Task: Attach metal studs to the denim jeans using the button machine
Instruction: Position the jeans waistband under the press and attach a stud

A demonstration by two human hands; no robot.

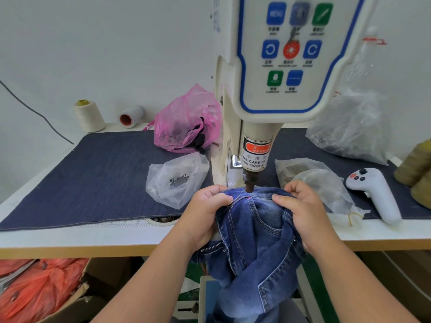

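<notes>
Denim jeans (254,220) lying bunched at the tabletop (70,238) edge under the button machine (275,66) punch (249,183), left hand (205,213) and right hand (300,210) both pinching the waistband, fingers curling round the fabric, clear bag of studs (175,180) sitting just left.

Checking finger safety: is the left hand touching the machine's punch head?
Apart. The head view shows blue denim between the left hand and the punch head.
</notes>
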